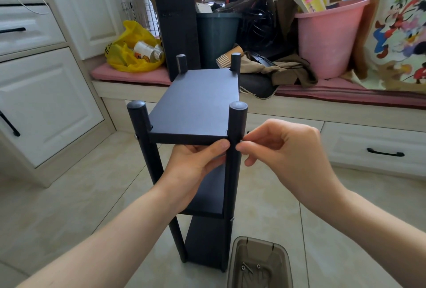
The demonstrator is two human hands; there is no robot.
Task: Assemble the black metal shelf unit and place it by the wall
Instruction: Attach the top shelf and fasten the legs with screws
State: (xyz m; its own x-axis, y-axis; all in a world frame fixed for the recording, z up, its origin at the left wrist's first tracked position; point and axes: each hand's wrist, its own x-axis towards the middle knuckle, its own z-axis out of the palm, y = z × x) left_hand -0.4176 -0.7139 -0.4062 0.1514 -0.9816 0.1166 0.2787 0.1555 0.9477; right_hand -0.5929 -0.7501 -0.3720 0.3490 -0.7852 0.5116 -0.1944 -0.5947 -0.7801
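Note:
A black metal shelf unit (196,103) stands upright on the tiled floor in the middle of the view, with three shelves and round posts at its corners. My left hand (196,165) grips the front edge of the top shelf from below, thumb on the rim beside the near right post (236,140). My right hand (283,149) pinches a small silver screw (242,141) against the right side of that post, at the level of the top shelf. A screw head shows on the near left post (137,136).
A translucent brown plastic box (239,262) with a few loose screws sits on the floor at the shelf's right foot. Behind is a low bench with a pink cushion (129,75), a black computer tower (177,25), a pink bucket (327,38), cardboard boxes and a yellow bag. White drawers line the left.

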